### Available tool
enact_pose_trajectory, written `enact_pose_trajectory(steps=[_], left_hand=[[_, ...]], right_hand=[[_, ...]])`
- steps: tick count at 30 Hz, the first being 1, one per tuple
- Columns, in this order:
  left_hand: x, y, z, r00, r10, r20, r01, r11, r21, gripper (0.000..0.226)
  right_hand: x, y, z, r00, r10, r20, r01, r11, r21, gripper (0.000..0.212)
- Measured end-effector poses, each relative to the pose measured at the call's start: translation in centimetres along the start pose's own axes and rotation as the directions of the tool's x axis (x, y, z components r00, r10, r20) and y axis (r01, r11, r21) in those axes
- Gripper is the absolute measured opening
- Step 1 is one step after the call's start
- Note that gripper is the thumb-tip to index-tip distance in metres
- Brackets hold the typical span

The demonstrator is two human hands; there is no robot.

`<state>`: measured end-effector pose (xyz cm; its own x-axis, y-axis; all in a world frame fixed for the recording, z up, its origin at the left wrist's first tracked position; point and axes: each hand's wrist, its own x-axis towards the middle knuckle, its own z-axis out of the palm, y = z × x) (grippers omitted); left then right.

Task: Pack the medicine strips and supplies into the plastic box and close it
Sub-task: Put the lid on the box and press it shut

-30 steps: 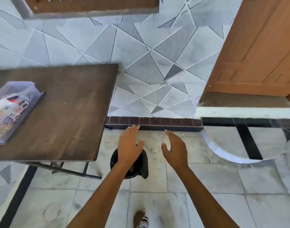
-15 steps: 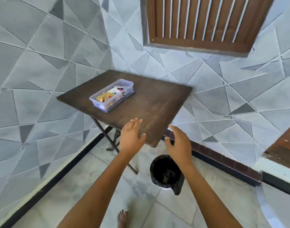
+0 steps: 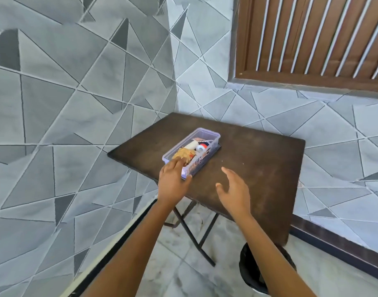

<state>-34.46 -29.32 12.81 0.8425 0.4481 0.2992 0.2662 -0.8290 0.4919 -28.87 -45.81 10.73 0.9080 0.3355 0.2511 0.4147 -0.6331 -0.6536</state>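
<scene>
A clear plastic box without a lid on it stands on the dark wooden folding table, near its left edge. Inside lie golden medicine strips, a white roll and a small red and white item. My left hand is at the box's near end, fingers over the rim on the strips, thumb against the outer wall. My right hand hovers over the table to the right of the box, fingers spread, holding nothing.
A black bin stands on the floor under the table's near right corner. Tiled walls close in the table at the left and back, with a slatted wooden shutter above. The table's crossed metal legs show below.
The view has swung from the floor and door to the table. Both hands have moved forward over it, and my left hand has reached the near end of the box.
</scene>
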Motion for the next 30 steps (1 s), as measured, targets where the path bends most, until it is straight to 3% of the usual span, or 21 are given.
enact_pose_trajectory(steps=[9,18,24,28,30], left_hand=[[10.9,-5.8,1.7,0.992,0.093,0.09,-0.091,0.996,-0.024,0.051],[19.4,-9.0,5.8,0.979,0.117,0.168,-0.119,0.993,0.003,0.046],[23.6,-11.1,8.8,0.96,0.013,0.278,-0.01,1.0,-0.013,0.051],[25.4,-12.5,10.7,0.882,-0.077,0.465,0.085,0.996,0.003,0.055],[26.2,-12.7,11.2,0.856,-0.084,0.51,0.082,0.996,0.027,0.045]], right_hand=[[8.7,-2.1,6.0,0.988,0.151,-0.024,-0.152,0.986,-0.065,0.05],[13.2,0.2,12.5,0.936,0.349,0.034,-0.35,0.935,0.05,0.051],[16.6,0.6,15.4,0.883,0.46,0.096,-0.469,0.873,0.134,0.057],[18.1,0.8,16.6,0.837,0.529,0.14,-0.547,0.811,0.206,0.061],[18.6,0.8,17.3,0.826,0.541,0.158,-0.564,0.797,0.215,0.06]])
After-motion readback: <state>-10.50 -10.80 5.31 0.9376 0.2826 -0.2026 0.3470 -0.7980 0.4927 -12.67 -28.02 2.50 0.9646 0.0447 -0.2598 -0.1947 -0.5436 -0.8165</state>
